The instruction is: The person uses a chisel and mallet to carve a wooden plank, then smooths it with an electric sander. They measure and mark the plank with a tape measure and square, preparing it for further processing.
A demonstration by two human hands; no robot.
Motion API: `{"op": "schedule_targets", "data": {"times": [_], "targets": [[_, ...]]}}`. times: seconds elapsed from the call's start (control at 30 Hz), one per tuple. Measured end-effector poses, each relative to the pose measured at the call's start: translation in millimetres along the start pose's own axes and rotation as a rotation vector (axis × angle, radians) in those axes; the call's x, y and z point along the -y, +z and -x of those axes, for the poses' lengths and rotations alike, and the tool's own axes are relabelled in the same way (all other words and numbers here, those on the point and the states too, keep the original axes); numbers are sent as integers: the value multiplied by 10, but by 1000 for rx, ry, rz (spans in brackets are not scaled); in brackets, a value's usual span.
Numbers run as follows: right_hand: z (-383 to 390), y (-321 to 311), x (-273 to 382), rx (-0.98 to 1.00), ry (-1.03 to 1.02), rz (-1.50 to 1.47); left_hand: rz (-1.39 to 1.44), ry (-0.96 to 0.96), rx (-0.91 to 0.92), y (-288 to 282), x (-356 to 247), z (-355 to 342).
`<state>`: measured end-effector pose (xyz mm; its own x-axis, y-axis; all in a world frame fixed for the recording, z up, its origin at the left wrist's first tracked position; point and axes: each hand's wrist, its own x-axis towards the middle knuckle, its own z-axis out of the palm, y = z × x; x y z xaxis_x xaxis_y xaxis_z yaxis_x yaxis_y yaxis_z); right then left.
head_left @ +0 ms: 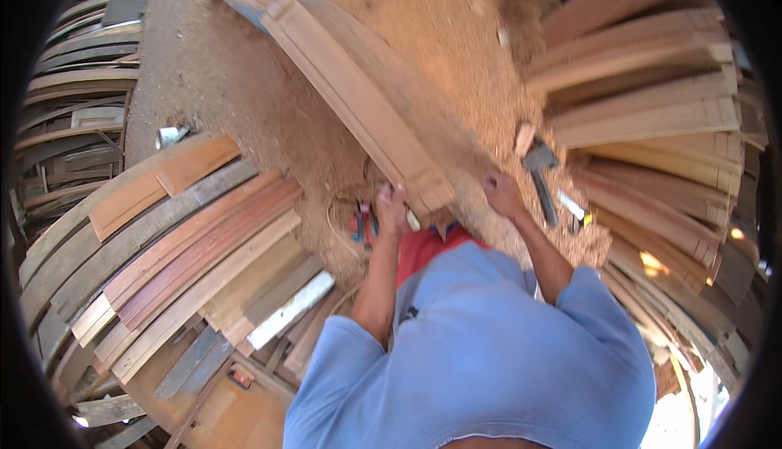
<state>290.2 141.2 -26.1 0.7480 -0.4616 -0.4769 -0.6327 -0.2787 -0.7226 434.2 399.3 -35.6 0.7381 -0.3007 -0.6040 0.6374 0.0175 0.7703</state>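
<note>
A long, pale brown wooden board (358, 107) with lines along its length lies slantwise on a wider workbench plank (460, 152). Close to the board's near end, on its left side, is my left hand (392, 208). Its fingers are closed, and a small whitish piece shows just beside them; what they hold I cannot make out. My right hand (503, 193) is closed too, over the right edge of the bench plank and apart from the board. Its fingers are curled, and anything inside them is hidden.
A dark-headed hammer (543, 182) lies on shavings right of the bench, beside a white and yellow tool (575, 207). Red and blue tools (364, 223) lie by my left forearm. Stacked planks (195, 241) stand at left, more boards (652, 107) at right. A white cup-like container (170, 137) sits farther left.
</note>
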Motion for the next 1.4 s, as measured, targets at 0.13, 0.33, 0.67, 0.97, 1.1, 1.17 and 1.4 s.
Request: {"op": "schedule_targets", "data": {"times": [0.13,0.33,0.67,0.97,1.1,1.17,1.4], "targets": [[67,-125,86,60,48,-10,171,46,-43,316,-123,-335],[47,-231,343,130,-12,110,-546,178,-183,275,-848,-862],[598,969,977,627,-266,284,-157,-338,270,-1006,683,1375],[637,2554,1068,1029,-304,785,-316,-211,245,-1089,1063,2974],[521,3364,959,1033,-547,996,-256,-153,-11,-984,1469,3370],[363,3856,805,1018,-656,1116,-308,-167,-99,-898,1586,3498],[-41,5621,327,911,-967,1366,-218,-305,-207,-864,2130,3679]]}}
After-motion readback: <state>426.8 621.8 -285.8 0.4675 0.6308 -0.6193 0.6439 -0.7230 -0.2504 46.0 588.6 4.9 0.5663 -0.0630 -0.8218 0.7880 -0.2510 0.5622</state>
